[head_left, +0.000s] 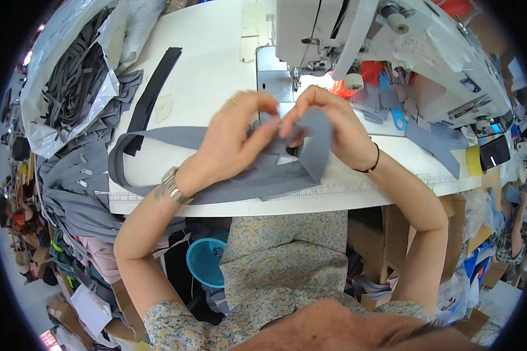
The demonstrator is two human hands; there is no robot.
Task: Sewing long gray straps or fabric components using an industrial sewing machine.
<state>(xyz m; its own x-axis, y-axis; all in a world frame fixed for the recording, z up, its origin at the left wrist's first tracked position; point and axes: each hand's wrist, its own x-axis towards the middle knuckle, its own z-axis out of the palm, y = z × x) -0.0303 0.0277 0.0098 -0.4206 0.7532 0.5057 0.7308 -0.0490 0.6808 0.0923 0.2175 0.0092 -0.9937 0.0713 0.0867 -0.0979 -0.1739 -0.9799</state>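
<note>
Both my hands meet just in front of the sewing machine's needle area, over the white table. My left hand (231, 137), with a watch at the wrist, is closed, thumb and fingers pinching the near end of a grey fabric strip. My right hand (334, 120) is closed on the same strip, its fingertips close to the left ones. The grey fabric strip (316, 146) curls down from the right hand, and a long band of it loops out to the left under my left wrist. Motion smears the fingertips, and the exact pinched edge is hidden.
The white sewing machine (427, 52) stands behind my hands. Black strips (152, 99) lie on the table at left, beside a plastic bag (117, 35) of grey strips and heaped grey cloth (76, 175). At right are blue-handled scissors (398, 117) and yellow tape (474, 161). Below sits a blue basket (202, 266).
</note>
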